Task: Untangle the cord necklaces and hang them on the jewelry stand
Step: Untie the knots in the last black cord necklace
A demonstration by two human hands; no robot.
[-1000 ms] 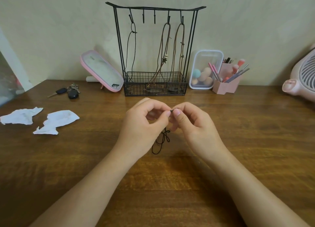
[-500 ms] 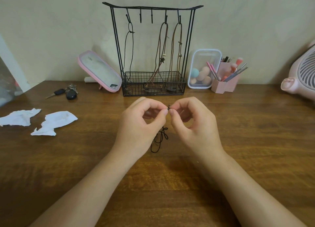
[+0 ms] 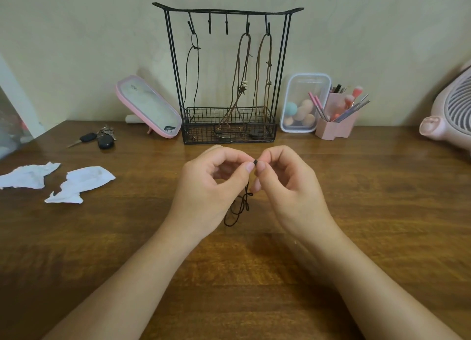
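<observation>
My left grip (image 3: 209,186) and right grip (image 3: 288,189) meet above the middle of the worktop (image 3: 382,212), each pinching the same small dark knot of the black cord (image 3: 239,207) between thumb and forefinger. The other fingers are curled. The rest of that cord hangs in tangled loops between my palms, and its lowest loop seems to reach the wood.

A strip of bare wood separates my knuckles from the jewelry stand (image 3: 173,59), which sits against the wall at the worktop's back edge. To my right the wood runs open as far as the pink fan (image 3: 451,115) at the frame's edge. To my left it runs open up to two torn paper scraps (image 3: 81,184), with the worktop's left edge slanting off beyond them.

The stand has five hooks. Three carry a necklace: one black (image 3: 190,77) on the leftmost, and two brown (image 3: 239,66) on the two rightmost, their ends trailing into the wire basket.

One pink mirror (image 3: 147,107) leans just left of the stand, with one bunch of keys (image 3: 99,138) near it. One clear box of sponges (image 3: 305,102) and one pink brush holder (image 3: 336,128) stand just right.
</observation>
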